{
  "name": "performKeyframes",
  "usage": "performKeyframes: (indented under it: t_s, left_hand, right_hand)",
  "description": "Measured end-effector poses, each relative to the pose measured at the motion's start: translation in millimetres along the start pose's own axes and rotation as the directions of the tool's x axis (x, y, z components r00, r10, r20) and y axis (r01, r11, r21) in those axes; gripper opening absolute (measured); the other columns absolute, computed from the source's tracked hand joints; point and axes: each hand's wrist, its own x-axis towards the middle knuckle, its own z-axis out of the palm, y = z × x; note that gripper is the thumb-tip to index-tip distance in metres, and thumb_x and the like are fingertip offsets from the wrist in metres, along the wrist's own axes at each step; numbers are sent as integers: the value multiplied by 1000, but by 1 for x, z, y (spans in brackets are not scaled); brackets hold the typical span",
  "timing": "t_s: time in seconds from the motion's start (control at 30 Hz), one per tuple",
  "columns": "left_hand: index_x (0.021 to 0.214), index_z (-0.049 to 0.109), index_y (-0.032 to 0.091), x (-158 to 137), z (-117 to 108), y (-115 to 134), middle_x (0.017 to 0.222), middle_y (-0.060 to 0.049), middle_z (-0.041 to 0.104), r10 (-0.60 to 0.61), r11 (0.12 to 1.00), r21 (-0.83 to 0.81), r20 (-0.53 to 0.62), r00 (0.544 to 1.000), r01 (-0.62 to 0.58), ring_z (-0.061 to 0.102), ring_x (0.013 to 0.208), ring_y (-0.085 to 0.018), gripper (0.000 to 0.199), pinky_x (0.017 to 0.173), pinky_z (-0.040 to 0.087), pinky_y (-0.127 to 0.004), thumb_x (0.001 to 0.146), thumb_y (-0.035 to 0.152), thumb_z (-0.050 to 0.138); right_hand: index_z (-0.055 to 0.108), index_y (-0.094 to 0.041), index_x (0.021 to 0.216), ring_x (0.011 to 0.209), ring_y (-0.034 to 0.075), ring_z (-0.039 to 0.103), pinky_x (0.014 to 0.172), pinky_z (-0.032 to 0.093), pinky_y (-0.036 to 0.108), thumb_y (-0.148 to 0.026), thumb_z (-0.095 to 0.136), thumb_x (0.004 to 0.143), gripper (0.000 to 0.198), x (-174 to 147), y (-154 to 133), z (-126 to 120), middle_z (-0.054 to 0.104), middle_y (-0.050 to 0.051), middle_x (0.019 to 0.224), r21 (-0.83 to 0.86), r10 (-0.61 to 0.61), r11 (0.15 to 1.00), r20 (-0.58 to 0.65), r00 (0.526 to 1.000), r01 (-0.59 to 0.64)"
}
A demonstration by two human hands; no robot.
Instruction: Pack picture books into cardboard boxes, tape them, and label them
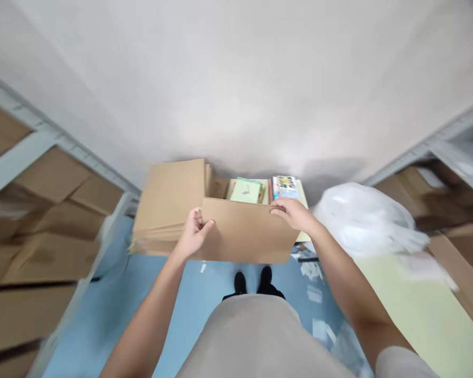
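Observation:
A brown cardboard box [248, 231], its broad near side facing me, is held in front of my body. Its left edge is gripped by my left hand [195, 231], with the thumb across the front and the fingers curled at the edge. My right hand [294, 212] closes over the top edge near the right corner. Just beyond the cardboard lie a pale green booklet [246, 190] and, to its right, a stack of colourful books [286, 187]. A pile of flat cardboard [169, 199] is at the left, close to my left hand. The box's inside is mostly hidden.
Shelving with brown boxes [51, 247] runs along the left; another rack stands at right. A white plastic bag [370, 218] rests beside a pale yellow-green surface [429, 310]. Paper scraps [313, 270] litter the blue floor [142, 304]. A pale wall [252, 79] rises ahead.

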Motion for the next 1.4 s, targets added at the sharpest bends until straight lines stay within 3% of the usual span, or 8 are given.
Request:
performKeyframes:
  t_s: [0.13,0.3,0.43,0.73,1.0,1.13,1.33,1.4]
  left_hand:
    - [135,30,20,29,96,18,136,-18,43,417,796,445,86,905,-409,43,126,-29,65,97,40,-48,80,36,61]
    - [122,53,25,17,235,46,125,-9,58,518,390,348,682,516,-852,45,124,-27,35,104,27,-50,87,25,52]
    - [110,61,25,-12,333,45,107,-4,68,492,370,131,812,314,-920,61,98,-18,25,100,29,-44,91,20,45]
    - [101,65,21,-79,515,35,108,-5,68,527,288,-264,846,-77,-920,63,85,-15,25,72,41,-32,91,16,43]
    - [98,67,22,-107,634,48,99,-4,72,530,377,-517,801,-279,-768,63,82,-16,25,73,45,-33,91,17,43]
    - [99,67,22,-108,676,50,97,-3,73,528,409,-566,786,-320,-715,63,81,-16,24,74,46,-33,91,19,44]
    - [99,67,22,-104,716,41,94,-4,73,550,456,-621,760,-347,-638,63,82,-17,22,75,46,-34,90,22,47]
    - [98,68,22,-102,725,36,95,-4,73,558,440,-645,741,-373,-625,63,83,-17,22,76,46,-34,90,22,47]
  right_hand:
    - [64,-21,87,81,16,58,65,34,24,-34,49,89,20,-92,34,-18,66,2,87,35,284,959,-115,952,-282]
    - [67,-23,88,82,16,59,63,33,24,-34,51,88,19,-199,56,-24,68,1,89,91,509,860,-207,835,-502]
    - [66,-25,89,83,17,59,61,32,24,-37,53,87,18,-280,74,-22,68,0,91,156,668,742,-268,694,-653]
    - [68,-25,84,78,17,60,63,36,26,-40,57,83,18,-456,137,-15,70,0,84,381,878,473,-274,392,-794]
    - [72,-19,92,77,18,61,66,42,26,-49,47,85,39,-569,176,-50,71,5,85,638,906,341,-26,423,-690]
    - [73,-20,96,84,19,61,70,44,26,-52,53,80,41,-609,188,-61,71,4,93,706,902,242,90,422,-666]
    - [74,-19,89,67,15,57,60,42,25,-59,54,75,47,-628,190,-66,68,2,75,710,922,153,148,359,-687]
    - [74,-19,84,67,16,57,60,42,24,-57,57,74,44,-626,191,-65,67,2,72,708,952,136,98,288,-692]
